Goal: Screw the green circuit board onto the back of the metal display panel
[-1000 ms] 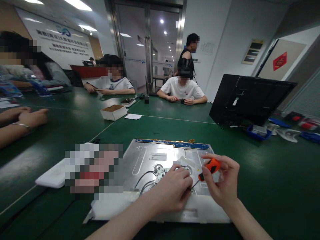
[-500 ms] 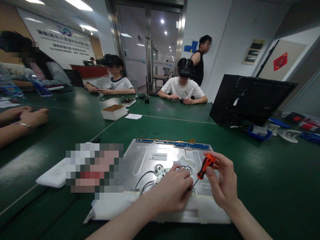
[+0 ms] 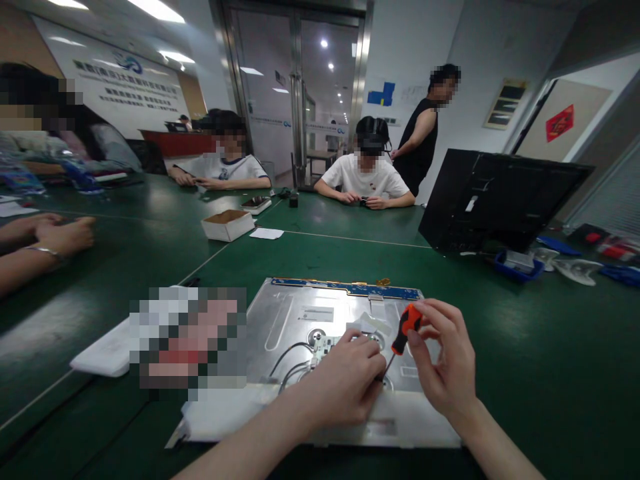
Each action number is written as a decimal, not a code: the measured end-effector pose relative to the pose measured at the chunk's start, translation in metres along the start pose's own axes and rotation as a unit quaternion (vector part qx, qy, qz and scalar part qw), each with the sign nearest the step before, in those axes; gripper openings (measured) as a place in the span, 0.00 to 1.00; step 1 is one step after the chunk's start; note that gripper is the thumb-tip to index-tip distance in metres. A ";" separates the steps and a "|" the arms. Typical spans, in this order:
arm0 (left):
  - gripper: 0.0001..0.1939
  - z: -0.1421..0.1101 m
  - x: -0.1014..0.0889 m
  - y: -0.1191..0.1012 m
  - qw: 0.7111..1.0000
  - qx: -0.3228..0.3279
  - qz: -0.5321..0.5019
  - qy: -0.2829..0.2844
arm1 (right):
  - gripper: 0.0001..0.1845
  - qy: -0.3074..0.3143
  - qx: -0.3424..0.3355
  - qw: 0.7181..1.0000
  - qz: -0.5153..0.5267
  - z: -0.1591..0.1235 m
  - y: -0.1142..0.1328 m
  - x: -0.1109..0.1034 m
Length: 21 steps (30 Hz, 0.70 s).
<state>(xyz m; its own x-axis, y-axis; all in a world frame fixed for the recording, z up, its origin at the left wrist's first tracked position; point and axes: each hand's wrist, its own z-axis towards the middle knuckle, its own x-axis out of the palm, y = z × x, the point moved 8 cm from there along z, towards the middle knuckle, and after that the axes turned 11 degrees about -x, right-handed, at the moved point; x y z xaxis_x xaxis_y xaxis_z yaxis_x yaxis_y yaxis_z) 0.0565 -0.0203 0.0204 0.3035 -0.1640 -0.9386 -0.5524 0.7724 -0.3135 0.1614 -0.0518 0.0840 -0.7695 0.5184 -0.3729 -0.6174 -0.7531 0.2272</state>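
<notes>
My right hand (image 3: 447,360) pinches the orange-and-black handle of a screwdriver (image 3: 406,328) between thumb and fingers. The screwdriver leans, its shaft running down to the left, and its tip is hidden behind my left hand (image 3: 356,370). That hand rests with curled fingers over a small pale circuit board (image 3: 324,344); its fingertips are out of sight. Beneath both hands lies a silver metal-backed display panel (image 3: 283,313). A blue circuit strip (image 3: 320,286) runs along its far edge, and black cables (image 3: 287,350) leave the small board on the left.
Left of the panel lies a white slab (image 3: 107,350), partly blurred out. A small open box (image 3: 227,225) and a white paper (image 3: 267,233) sit farther back. A large black screen (image 3: 500,200) stands at right beside a blue tray (image 3: 517,267). Other people sit around the green table.
The screwdriver's handle has shifted slightly left and stands a little more upright, my right fingers moving with it. My left hand stays put. A person in black behind has moved right.
</notes>
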 end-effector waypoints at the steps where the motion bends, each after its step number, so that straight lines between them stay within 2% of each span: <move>1: 0.01 0.000 0.000 0.000 1.000 0.000 0.000 -0.001 | 0.22 -0.001 0.001 1.000 0.001 0.000 0.000 0.000; 10: 0.01 0.000 0.001 0.001 1.000 -0.005 -0.006 0.005 | 0.29 -0.055 0.004 0.997 0.054 -0.010 -0.007 0.000; 21: 0.01 0.000 0.001 0.000 1.000 0.000 0.002 0.007 | 0.25 -0.037 0.007 0.995 0.087 -0.014 -0.008 0.000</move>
<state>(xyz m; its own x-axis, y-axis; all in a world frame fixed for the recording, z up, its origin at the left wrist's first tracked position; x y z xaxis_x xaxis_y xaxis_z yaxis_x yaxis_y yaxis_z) 0.0569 -0.0205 0.0196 0.2907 -0.1702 -0.9415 -0.5529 0.7732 -0.3105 0.1687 -0.0512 0.0696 -0.8747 0.4093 -0.2596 -0.4754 -0.8289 0.2949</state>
